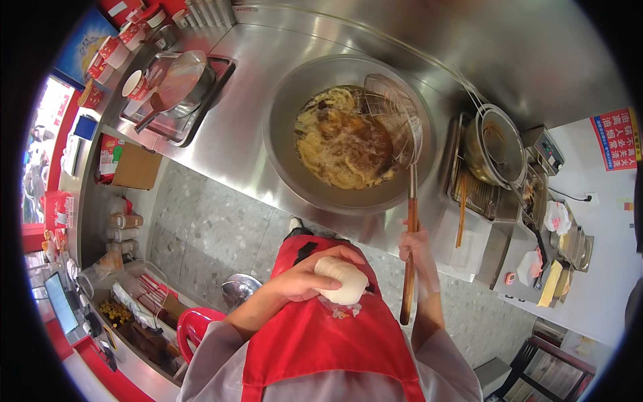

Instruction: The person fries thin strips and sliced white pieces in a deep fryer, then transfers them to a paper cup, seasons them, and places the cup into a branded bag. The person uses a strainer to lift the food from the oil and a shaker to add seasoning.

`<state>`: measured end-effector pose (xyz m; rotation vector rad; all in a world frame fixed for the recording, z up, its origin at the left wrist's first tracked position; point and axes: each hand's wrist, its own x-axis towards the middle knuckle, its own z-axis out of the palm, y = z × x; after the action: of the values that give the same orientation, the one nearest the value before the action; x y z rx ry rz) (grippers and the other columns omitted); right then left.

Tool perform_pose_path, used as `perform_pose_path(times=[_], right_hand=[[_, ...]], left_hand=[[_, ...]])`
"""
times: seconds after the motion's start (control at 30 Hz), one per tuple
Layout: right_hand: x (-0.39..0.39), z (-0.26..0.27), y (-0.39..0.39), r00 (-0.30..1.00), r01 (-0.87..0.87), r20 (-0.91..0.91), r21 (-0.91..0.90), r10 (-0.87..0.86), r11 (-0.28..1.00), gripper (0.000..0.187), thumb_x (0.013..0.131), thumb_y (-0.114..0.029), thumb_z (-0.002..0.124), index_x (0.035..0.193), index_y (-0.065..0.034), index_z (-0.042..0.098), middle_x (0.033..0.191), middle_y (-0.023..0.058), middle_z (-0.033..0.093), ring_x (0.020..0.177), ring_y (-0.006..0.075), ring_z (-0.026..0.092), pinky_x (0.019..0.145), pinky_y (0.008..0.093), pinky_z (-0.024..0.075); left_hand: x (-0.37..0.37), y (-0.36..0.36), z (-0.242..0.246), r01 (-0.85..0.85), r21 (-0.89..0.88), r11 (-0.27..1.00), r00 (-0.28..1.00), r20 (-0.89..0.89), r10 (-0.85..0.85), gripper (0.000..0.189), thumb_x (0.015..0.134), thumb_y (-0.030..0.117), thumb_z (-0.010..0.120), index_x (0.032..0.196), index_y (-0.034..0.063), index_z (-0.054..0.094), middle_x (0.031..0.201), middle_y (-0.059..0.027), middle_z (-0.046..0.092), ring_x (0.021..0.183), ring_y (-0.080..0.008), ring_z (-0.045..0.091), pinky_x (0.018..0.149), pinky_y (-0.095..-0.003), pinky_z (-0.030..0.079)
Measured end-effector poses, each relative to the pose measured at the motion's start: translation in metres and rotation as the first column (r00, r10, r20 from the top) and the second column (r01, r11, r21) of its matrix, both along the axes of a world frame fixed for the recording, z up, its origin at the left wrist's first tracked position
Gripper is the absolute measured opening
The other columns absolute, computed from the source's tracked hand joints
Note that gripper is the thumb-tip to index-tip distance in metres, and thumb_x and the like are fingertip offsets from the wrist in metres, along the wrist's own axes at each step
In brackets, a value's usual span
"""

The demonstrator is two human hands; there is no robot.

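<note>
My bare left hand (316, 279) holds a stack of thin, round white slices (344, 281) in front of my red apron; I cannot tell what they are made of. In a clear plastic glove, my right hand (418, 248) grips the wooden handle of a wire skimmer (413, 211). The skimmer's wire basket rests inside a wide metal wok (281, 166), against its right side. Frothing oil (346, 143) fills the bottom of the wok, with yellowish and brown food partly hidden by foam.
Left of the wok, a metal tray (193, 128) carries a saucepan (201, 83) and a paper cup (135, 85). To the right, a strainer over a bowl (495, 143) sits on a rack tray (474, 193) beside wooden chopsticks (461, 211). A red stool (198, 321) stands behind my left arm.
</note>
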<state>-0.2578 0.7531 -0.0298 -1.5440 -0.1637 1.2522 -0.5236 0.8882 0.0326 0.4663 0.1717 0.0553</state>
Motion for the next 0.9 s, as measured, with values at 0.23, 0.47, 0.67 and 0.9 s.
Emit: perform_pose_path(times=[0.23,0.47,0.67,0.9], right_hand=[[-0.014,0.014,-0.003,0.981,0.111,-0.178,0.156,-0.083,0.981,0.049,0.073,0.003,0.057,0.121,-0.004,0.048,0.055,-0.002,0.036,0.036,0.0083,0.034,0.033,0.0254,0.0242],[-0.001,0.026,-0.01,0.598,0.448,-0.801,0.343,0.009,0.825,0.044,0.082,0.002,0.049,0.125,0.0013,0.042,0.058,-0.0028,0.034,0.038,0.0047,0.03,0.033,0.02,0.0243],[0.02,0.03,-0.022,0.351,0.614,-0.809,0.579,0.471,0.537,0.059,0.087,0.0,0.049,0.141,0.0108,0.029,0.068,0.0057,0.047,0.046,0.0077,0.049,0.038,0.0186,0.0379],[0.076,0.062,-0.047,0.485,0.587,-0.708,0.699,0.514,0.409,0.065,0.087,0.003,0.049,0.147,0.0064,0.025,0.065,0.0066,0.05,0.045,0.0094,0.053,0.035,0.0209,0.0422]], left_hand=[[0.007,0.0,0.0,0.016,0.03,0.999,1.0,-0.023,-0.015,0.056,0.084,0.009,0.071,0.134,0.0,0.046,0.123,-0.0144,0.059,0.113,-0.0251,0.062,0.097,-0.039,0.05],[0.008,-0.005,0.0,0.046,-0.097,0.994,0.999,-0.021,-0.048,0.059,0.082,0.006,0.068,0.135,-0.0005,0.043,0.119,-0.0221,0.063,0.114,-0.0365,0.064,0.099,-0.0444,0.051],[0.011,-0.006,-0.003,0.012,-0.094,0.995,0.998,-0.067,-0.019,0.06,0.08,0.012,0.071,0.131,-0.0003,0.04,0.115,-0.0303,0.062,0.109,-0.0462,0.065,0.096,-0.0559,0.053],[0.017,-0.008,-0.009,-0.105,-0.16,0.982,0.989,-0.119,0.086,0.059,0.085,0.023,0.07,0.132,0.0051,0.04,0.111,-0.0291,0.061,0.098,-0.0416,0.068,0.079,-0.0495,0.06]])
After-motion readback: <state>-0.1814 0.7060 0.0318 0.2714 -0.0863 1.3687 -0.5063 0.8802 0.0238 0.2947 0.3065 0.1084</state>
